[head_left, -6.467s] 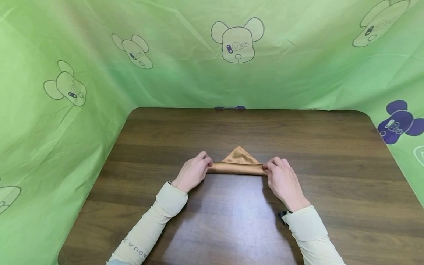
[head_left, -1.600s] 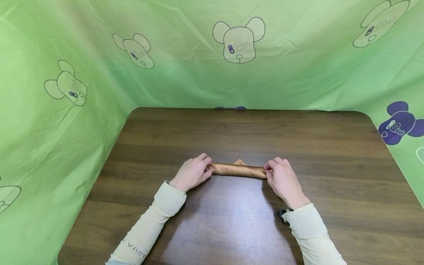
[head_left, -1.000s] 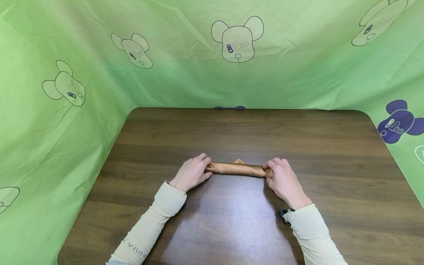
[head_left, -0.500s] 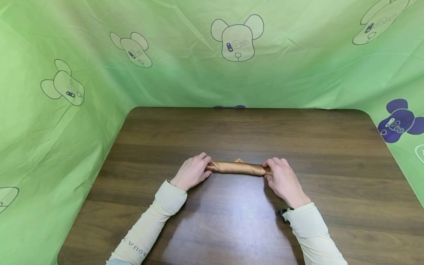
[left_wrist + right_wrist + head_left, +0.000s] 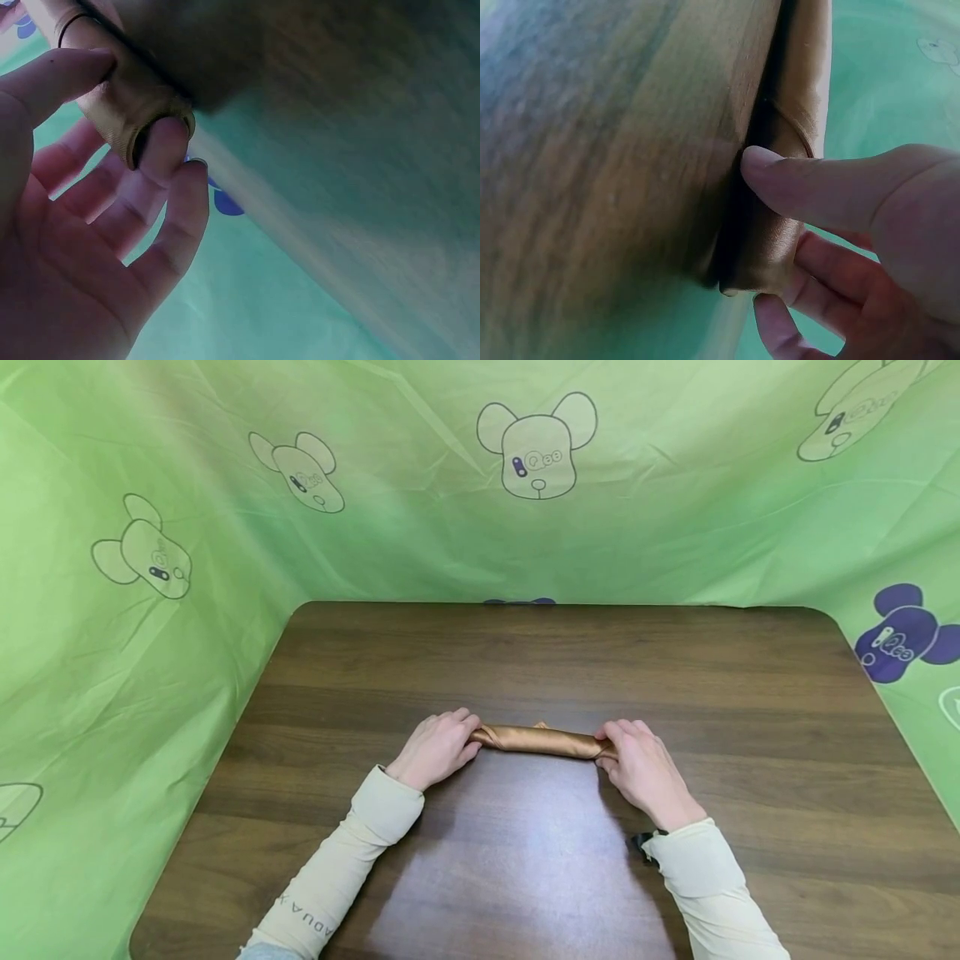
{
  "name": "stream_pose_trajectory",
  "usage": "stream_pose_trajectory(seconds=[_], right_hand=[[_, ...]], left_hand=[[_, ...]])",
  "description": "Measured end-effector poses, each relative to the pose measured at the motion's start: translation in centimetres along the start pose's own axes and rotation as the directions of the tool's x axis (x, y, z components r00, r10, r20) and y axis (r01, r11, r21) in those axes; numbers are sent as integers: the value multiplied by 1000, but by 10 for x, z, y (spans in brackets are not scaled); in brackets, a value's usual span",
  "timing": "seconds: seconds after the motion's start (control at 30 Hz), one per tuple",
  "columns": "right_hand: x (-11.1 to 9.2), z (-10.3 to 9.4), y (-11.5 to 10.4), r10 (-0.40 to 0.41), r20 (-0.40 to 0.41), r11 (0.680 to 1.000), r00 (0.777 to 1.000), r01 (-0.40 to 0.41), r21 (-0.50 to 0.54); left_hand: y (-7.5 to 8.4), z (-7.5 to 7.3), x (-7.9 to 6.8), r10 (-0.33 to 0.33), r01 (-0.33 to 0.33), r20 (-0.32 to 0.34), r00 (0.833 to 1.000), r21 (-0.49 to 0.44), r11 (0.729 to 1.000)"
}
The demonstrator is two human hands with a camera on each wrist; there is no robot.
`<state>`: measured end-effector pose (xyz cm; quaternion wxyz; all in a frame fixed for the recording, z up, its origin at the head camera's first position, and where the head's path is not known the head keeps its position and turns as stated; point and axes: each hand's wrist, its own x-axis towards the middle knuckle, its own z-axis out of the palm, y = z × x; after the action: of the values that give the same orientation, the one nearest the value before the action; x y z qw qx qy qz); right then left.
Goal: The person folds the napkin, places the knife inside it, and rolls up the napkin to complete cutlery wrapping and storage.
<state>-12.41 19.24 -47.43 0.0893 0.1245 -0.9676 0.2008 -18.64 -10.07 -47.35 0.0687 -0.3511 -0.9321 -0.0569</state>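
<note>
A shiny copper-brown satin cloth [image 5: 542, 741] lies rolled into a tube across the middle of the table, with a small corner [image 5: 542, 725] showing behind it. My left hand [image 5: 438, 747] grips the tube's left end between thumb and fingers. In the left wrist view a fingertip [image 5: 165, 146] sits at the hollow end of the roll [image 5: 135, 105]. The right hand [image 5: 643, 768] pinches the other end, its thumb [image 5: 795, 180] lying along the near side of the roll [image 5: 769, 247] in the right wrist view. Most of the right fingers pass behind the cloth.
The brown wooden table [image 5: 540, 652] has rounded far corners. Green fabric [image 5: 405, 543] printed with bear heads hangs behind it and along both sides. A small black item [image 5: 643, 845] shows at the right cuff.
The triangle of flat cloth behind the roll has shrunk to a small tip as the tube was rolled away from me. Lately the hands shift only slightly at the ends.
</note>
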Motion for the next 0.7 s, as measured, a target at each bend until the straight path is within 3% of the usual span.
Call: stream_pose_trajectory(seconds=[0.43,0.7], right_hand=[[0,-4,0,-25,11,999,1000,25,-22],[-2,-6,0,-37,15,999,999,37,-17]], left_hand=[[1,0,0,-48,49,31,998,-27,998],[2,-2,-1,-31,32,46,998,-20,999]])
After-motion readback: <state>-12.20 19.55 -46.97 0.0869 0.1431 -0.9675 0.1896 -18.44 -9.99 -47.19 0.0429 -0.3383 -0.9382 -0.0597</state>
